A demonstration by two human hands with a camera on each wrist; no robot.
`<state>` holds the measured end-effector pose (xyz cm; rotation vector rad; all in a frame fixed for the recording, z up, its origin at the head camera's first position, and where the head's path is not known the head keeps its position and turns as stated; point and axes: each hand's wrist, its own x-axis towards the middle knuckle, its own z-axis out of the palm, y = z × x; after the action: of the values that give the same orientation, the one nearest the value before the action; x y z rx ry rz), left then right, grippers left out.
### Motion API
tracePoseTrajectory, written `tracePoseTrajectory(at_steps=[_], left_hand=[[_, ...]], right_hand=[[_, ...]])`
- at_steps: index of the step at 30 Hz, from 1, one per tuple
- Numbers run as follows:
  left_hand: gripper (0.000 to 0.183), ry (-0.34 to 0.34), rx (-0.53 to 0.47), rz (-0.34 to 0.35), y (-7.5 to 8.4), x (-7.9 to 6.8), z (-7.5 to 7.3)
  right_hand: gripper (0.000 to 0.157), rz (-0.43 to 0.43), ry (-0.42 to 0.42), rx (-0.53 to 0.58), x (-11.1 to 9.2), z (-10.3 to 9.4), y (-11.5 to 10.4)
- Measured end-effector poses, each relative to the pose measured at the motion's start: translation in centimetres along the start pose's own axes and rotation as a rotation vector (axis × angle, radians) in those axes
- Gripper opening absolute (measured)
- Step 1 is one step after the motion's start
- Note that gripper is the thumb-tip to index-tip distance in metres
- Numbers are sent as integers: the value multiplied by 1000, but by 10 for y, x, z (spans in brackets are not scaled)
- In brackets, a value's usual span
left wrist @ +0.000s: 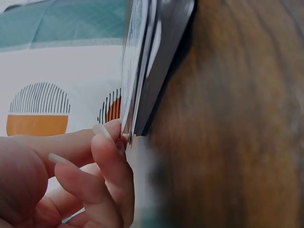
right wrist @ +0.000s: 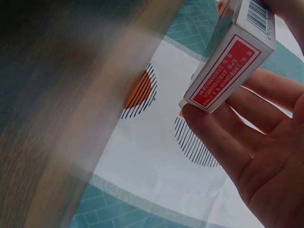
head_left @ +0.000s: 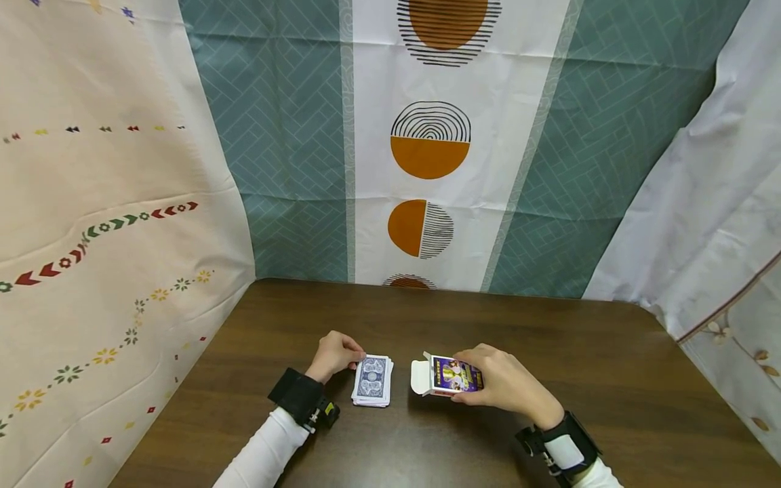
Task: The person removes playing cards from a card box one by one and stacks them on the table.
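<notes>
L hand [head_left: 332, 355] pinches rect. blue-white paper card stack [head_left: 371, 381]; R hand [head_left: 505, 379], wider grip, spans purple-white cardboard box [head_left: 453, 375], prob. leaving white flap [head_left: 419, 377] free.

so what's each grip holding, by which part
Left grip pinches cards at the far left corner of the blue-patterned paper stack; right grip holds the purple, white-flapped cardboard box by its long sides.
</notes>
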<state>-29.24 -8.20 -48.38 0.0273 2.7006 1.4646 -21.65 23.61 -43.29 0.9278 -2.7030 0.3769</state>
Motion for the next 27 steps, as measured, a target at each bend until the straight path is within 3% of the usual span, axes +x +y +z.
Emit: tracePoseTrajectory(at_steps=[17, 23, 27], left_hand=[[4, -13, -48, -38, -2, 1, -3], [4, -4, -34, 57, 10, -6, -6], [7, -146, -25, 200, 35, -22, 0]], right_hand=[[59, -13, 14, -22, 1, 1, 1], [59, -14, 6, -15, 1, 2, 1], [59, -15, 5, -14, 1, 1, 1]])
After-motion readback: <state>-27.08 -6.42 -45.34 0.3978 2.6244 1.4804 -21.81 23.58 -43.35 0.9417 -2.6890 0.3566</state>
